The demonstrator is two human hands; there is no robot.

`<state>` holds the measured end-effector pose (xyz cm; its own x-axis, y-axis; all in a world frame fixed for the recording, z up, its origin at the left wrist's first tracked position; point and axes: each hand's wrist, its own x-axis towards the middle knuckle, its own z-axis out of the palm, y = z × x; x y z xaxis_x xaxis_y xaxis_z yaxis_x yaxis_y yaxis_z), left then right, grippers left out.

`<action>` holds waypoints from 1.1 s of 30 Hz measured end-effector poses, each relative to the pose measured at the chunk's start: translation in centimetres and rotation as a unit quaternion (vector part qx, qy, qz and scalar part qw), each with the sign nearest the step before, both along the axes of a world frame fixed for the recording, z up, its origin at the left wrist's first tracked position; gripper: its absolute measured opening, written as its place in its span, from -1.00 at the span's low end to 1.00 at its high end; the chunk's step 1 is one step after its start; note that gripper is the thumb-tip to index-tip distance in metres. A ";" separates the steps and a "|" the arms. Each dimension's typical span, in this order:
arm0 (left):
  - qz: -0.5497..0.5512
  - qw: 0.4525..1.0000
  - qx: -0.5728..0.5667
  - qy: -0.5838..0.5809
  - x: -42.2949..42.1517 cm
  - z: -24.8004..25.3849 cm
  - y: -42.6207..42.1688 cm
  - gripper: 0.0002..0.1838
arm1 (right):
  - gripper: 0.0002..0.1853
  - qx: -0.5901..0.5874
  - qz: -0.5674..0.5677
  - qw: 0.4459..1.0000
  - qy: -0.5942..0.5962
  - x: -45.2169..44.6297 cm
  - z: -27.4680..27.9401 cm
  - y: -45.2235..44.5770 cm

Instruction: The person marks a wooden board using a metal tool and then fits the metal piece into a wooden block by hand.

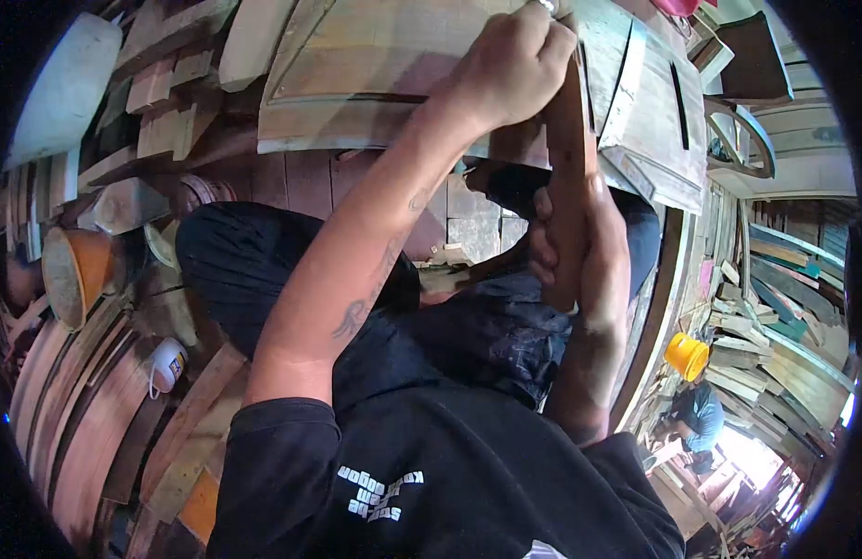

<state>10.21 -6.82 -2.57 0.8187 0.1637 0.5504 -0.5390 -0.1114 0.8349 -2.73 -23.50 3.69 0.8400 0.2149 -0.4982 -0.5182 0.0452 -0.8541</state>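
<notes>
My right hand (594, 233) is wrapped round a long, narrow brown piece of wood (568, 177), its fingers curling over the left side. The piece points away from me, its near end close to my lap. My left hand (519, 65) is closed in a fist beside the far end of the wood. A small shiny spot shows at its knuckles, at the top edge of the view. What its fingers grip is hidden. Beneath both hands lies a pale wooden panel (356, 102) with dark slots.
Wood offcuts (175, 102) pile up at the left, with an orange container (72, 270), a white bucket (168, 363) and curved wooden parts (91, 401). At the right are a yellow bucket (686, 356), stacked boards (785, 345) and another person (697, 415).
</notes>
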 end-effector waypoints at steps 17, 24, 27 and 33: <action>0.001 1.000 0.021 -0.007 -1.1 0.2 -0.5 -0.82 | -0.44 0.010 -0.018 1.000 0.004 -2.3 1.6 0.2; 0.057 0.996 0.058 -0.019 -0.6 -0.6 -0.6 -0.83 | -0.46 0.017 -0.013 1.000 -0.021 -3.2 1.4 -0.8; 0.006 0.999 0.030 -0.019 -0.8 0.0 -0.6 -0.85 | -0.46 -0.003 0.002 1.000 0.005 -1.7 1.2 -1.2; 0.018 0.997 0.072 0.006 -1.2 0.9 -0.4 -0.81 | -0.47 0.007 0.012 1.000 -0.004 -1.7 1.3 -0.8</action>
<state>9.03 -7.23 -1.67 0.8201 0.1126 0.5610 -0.5233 -0.2489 0.8150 -4.41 -24.30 5.01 0.8382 0.2421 -0.4887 -0.5127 0.0438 -0.8575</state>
